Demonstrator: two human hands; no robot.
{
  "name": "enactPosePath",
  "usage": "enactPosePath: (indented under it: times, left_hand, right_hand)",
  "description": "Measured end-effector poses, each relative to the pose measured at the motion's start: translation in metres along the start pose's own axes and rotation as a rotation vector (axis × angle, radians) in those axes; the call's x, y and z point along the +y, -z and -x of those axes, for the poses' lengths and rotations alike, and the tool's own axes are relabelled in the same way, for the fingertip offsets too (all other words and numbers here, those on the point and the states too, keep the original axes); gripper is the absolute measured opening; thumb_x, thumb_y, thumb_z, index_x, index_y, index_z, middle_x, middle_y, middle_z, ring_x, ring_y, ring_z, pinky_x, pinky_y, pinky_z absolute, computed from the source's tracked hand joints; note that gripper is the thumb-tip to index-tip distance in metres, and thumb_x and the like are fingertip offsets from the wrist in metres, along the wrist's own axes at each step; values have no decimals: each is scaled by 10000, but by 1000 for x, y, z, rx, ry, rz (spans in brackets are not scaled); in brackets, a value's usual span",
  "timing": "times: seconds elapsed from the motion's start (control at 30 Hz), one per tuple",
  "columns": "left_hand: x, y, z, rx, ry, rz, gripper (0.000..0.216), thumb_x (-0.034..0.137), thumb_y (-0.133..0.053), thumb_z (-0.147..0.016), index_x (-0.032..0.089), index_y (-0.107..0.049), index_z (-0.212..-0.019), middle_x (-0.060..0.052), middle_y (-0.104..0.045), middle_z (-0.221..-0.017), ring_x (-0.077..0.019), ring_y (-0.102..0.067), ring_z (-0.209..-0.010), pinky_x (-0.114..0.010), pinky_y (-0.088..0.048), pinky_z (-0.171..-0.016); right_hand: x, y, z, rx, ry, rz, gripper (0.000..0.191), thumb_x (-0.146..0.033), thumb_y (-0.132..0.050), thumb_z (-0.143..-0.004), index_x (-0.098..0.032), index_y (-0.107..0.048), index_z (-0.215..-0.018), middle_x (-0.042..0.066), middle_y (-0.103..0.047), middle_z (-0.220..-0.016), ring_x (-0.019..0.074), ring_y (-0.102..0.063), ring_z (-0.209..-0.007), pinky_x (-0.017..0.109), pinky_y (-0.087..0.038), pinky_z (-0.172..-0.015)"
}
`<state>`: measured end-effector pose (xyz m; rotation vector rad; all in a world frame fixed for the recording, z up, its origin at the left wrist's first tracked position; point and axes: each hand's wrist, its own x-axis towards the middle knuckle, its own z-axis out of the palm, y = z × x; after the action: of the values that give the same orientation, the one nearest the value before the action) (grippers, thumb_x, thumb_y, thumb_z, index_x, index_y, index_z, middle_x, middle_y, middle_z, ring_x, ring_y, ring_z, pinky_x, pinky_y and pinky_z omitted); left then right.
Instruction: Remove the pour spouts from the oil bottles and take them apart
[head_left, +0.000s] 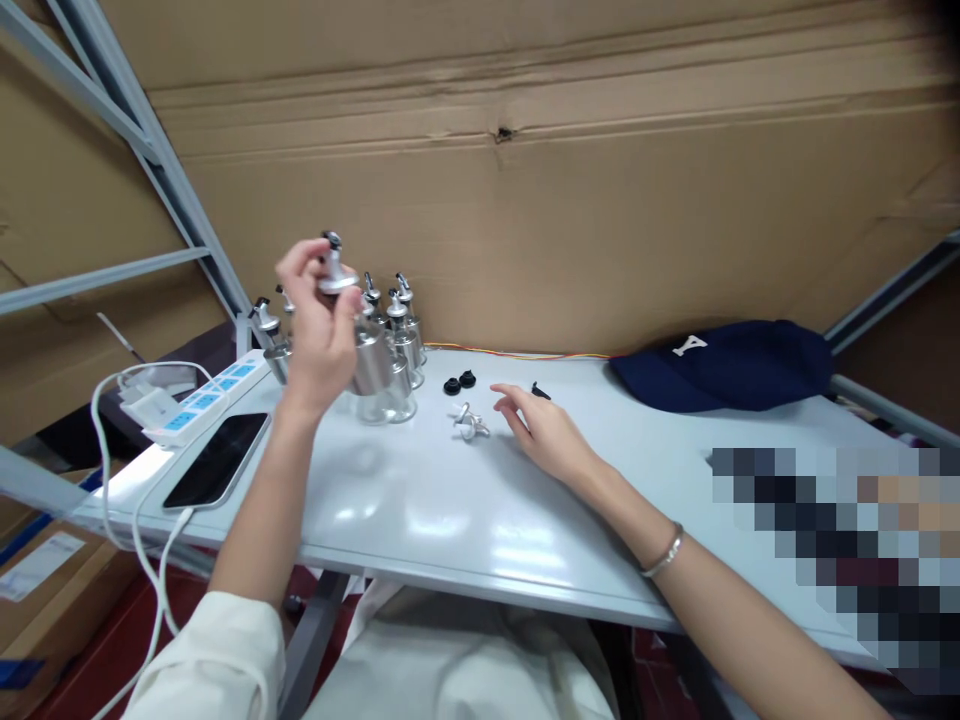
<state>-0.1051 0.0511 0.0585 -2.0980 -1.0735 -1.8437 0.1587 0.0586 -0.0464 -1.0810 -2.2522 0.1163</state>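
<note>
My left hand (319, 335) is raised above the white table (420, 510) with its fingers closed round a glass bottle (369, 355) that has a metal pourer cap (334, 268). Behind it stand several more capped bottles (401, 335) in a cluster. My right hand (541, 428) lies on the table with fingers stretched out, holding nothing. Its fingertips are close to a loose metal pourer part (470, 423). Two small black round caps (459, 382) and a small black piece (540, 391) lie just beyond.
A dark phone (217, 460) on a white cable lies at the table's left, beside a white power strip (206, 392) with a plugged charger. A navy cap (727, 365) rests at the back right. Cardboard sheets (525, 180) and a grey metal frame (150, 150) stand behind.
</note>
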Motion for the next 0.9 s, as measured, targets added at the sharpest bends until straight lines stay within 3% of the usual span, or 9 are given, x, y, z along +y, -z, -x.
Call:
enactPosePath:
  times: [0.13,0.23,0.47,0.9]
  left_hand:
    - [-19,-55,22,-100,30,60,370,447,-313,-946,315,-162,-1257,-64,-477,-1038,-127,-585,-744,-338,-523,-749]
    - [-37,-75,40,-154,12,14,388,454,-308,-944,286,-175,-1268,-93,-476,-1102,-146,-584,-847,-343,-511,-798]
    - [-59,-65,53,-178,40,-50,392,406,-329,-946,266,-213,-1292,-120,-465,-1201,-178,-549,-1024,-385,-462,-916]
    - [-85,-71,64,-42,37,-72,443,498,-334,-923,258,-219,-1278,-132,-440,-1216,-203,-493,-1138,-408,-414,-972]
  right_hand:
    - [0,0,0,-12,-4,3,315,-168,-343,-911,-160,-487,-1191,86,-708,-931,215,-660,-809,337,-490,-729]
    - [0,0,0,-12,-15,5,316,-170,-341,-913,-159,-487,-1193,84,-707,-936,216,-660,-817,334,-489,-733]
    - [-2,1,0,-25,-8,16,309,-180,-342,-916,-174,-501,-1182,80,-708,-922,212,-657,-785,332,-486,-718]
    - [-6,1,1,-33,3,21,310,-200,-330,-925,-168,-508,-1177,89,-708,-929,221,-657,-791,340,-488,-705]
